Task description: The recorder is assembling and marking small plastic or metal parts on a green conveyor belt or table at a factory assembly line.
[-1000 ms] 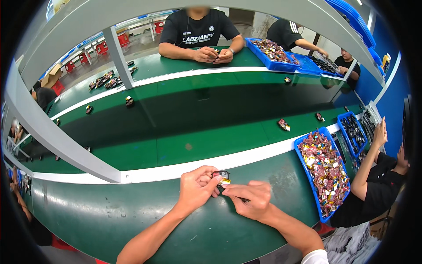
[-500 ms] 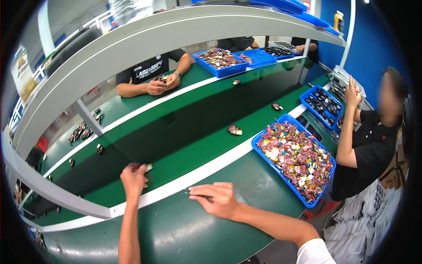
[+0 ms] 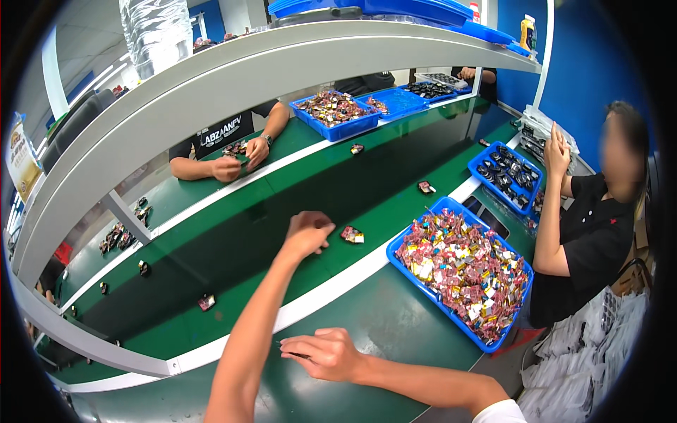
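Nearest, the right hand [image 3: 326, 356] pinches a thin dark tool [image 3: 296, 354] over the green bench [image 3: 395, 323]. Farther out, the left hand [image 3: 308, 233], fingers loosely parted, hangs over the belt [image 3: 310, 278] just beside a small black part [image 3: 351, 235]: a pick-up, by the look of it, calling for lowered fingertips and a pinch. Beyond, a co-worker [image 3: 226, 139] shows below a grey shelf [image 3: 381, 46].

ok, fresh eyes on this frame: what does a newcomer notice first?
Probably the blue tray heaped with small red, white and yellow pieces, on the near tabletop at right. Then the blurred left hand out over the green belt, just left of a small dark part. Below it, the right hand pinches a thin dark tool.
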A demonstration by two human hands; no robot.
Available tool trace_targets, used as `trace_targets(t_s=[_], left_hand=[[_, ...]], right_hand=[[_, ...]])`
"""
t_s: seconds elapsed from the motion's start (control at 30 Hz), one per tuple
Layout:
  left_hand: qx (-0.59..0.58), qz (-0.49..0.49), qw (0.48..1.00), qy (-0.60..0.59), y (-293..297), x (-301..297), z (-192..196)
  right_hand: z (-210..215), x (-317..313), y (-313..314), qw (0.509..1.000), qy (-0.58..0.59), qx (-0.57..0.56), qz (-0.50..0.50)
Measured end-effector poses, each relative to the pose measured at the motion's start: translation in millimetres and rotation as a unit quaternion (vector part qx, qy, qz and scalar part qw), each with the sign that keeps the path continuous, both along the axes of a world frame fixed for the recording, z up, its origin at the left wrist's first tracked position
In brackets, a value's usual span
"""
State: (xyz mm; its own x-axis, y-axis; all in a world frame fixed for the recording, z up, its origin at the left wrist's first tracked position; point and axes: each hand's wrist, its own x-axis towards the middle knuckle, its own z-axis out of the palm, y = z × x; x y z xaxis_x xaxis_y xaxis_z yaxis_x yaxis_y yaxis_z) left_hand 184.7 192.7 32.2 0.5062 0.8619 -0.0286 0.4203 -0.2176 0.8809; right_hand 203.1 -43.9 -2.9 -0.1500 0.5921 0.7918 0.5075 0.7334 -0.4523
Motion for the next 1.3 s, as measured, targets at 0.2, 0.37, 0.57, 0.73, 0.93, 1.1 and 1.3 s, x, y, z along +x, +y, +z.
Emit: trace_targets(t_s=[0.2,0.37,0.57,0.73,0.93,1.1,1.3], left_hand=[[0.031,-0.02,0.989,0.144,9.0,50.0,-5.9],[0.062,-0.011,0.991,0.116,10.1,25.6,-19.6],[-0.015,0.052,0.995,-0.083,-46.8,-57.1,3.7],[-0.06,0.181,0.96,-0.206,-121.5,-146.6,-6.0],[-0.101,0.218,0.932,-0.27,-188.1,-171.2,-24.3],[-0.053,0.211,0.939,-0.266,-205.5,-165.6,-31.4],[-0.033,0.187,0.949,-0.253,-205.7,-168.2,-31.2]], right_hand=[[-2.4,2.9,1.8,1.0,0.002,-0.005,-0.007],[-2.4,0.5,2.5,1.0,0.004,-0.003,0.002],[-1.3,2.4,5.9,0.992,0.104,-0.067,-0.027],[-9.1,2.1,13.1,0.969,0.192,-0.156,-0.004],[5.7,5.6,7.6,0.878,0.334,-0.337,0.069],[13.4,3.9,2.4,0.911,0.286,-0.296,0.038],[14.2,2.9,0.3,0.935,0.217,-0.279,0.007]])
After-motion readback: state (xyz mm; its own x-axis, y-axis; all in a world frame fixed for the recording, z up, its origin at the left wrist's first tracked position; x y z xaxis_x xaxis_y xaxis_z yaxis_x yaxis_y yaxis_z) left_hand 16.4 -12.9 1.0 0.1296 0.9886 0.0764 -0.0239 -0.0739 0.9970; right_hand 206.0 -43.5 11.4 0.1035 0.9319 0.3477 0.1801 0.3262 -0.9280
